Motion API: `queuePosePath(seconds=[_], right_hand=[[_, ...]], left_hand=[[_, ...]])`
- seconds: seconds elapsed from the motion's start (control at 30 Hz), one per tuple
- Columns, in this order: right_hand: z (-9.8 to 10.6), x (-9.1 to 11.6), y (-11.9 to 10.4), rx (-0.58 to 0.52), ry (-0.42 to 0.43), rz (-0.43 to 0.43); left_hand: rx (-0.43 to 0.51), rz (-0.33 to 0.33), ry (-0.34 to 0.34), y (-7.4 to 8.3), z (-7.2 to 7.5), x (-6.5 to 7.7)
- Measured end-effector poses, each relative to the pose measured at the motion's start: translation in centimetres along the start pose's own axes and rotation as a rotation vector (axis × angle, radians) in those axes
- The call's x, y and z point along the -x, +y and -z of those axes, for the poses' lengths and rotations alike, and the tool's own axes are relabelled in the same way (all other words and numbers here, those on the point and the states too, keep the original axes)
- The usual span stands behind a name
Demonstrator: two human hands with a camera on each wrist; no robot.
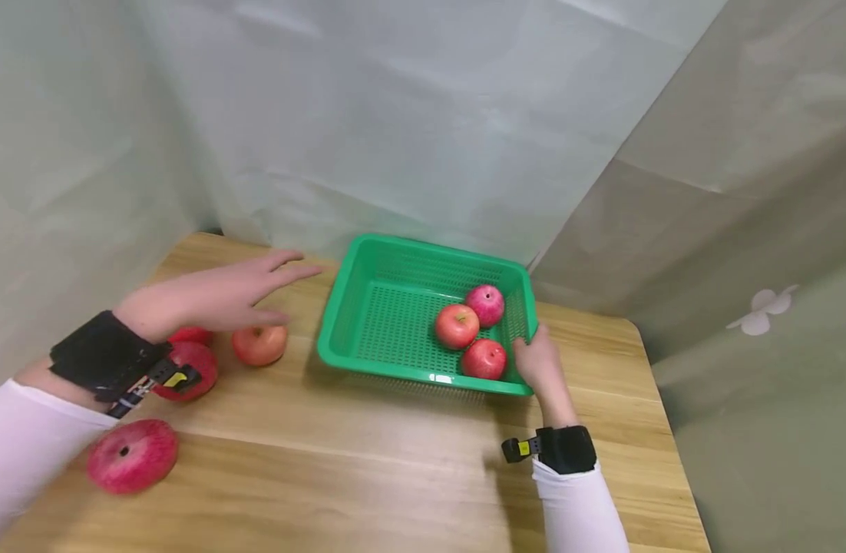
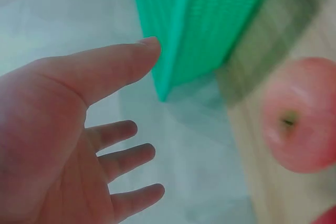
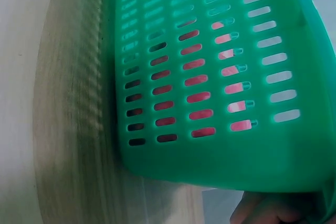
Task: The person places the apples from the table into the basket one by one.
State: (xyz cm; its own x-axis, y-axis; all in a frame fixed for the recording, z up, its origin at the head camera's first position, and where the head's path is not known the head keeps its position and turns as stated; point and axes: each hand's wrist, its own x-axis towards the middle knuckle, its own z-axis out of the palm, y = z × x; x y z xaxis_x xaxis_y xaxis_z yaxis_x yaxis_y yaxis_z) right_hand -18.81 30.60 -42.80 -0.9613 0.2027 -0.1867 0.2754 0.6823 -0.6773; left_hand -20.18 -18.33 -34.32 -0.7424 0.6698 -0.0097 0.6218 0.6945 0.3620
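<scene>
A green plastic basket with slotted sides holds three red apples, grouped toward its right end. My right hand grips the basket's right rim; in the right wrist view its fingers show at the basket's corner. To the left of the basket, my left hand is held out over the table with spread, straight fingers and nothing in them. A pinkish apple lies just below that hand, and shows beside the basket in the left wrist view.
More apples lie under and near the left forearm: one dark red apple toward the front, another partly behind the wrist strap. The wooden table ends at pale hanging sheets behind and at both sides.
</scene>
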Motion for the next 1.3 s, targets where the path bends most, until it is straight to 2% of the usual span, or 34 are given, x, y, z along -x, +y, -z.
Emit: queuePosePath(seconds=[0.23, 0.4, 0.63, 0.9, 1.3], right_hand=[[-0.1, 0.1, 0.0, -0.005, -0.009, -0.007], [-0.2, 0.3, 0.3, 0.0, -0.005, -0.011], [0.2, 0.3, 0.3, 0.013, -0.009, -0.013], [0.4, 0.1, -0.1, 0.009, -0.009, -0.01], [0.2, 0.2, -0.1, 0.002, 0.001, -0.006]], left_hand=[[0.019, 0.047, -0.026, -2.3, -1.8, 2.5], [0.061, 0.082, -0.013, -3.2, -3.3, 3.3], [0.094, 0.091, -0.014, -4.0, -4.8, 3.4], [0.138, 0.107, -0.054, -4.5, -5.2, 2.8], [0.155, 0.128, -0.1, -4.8, -6.1, 2.3]])
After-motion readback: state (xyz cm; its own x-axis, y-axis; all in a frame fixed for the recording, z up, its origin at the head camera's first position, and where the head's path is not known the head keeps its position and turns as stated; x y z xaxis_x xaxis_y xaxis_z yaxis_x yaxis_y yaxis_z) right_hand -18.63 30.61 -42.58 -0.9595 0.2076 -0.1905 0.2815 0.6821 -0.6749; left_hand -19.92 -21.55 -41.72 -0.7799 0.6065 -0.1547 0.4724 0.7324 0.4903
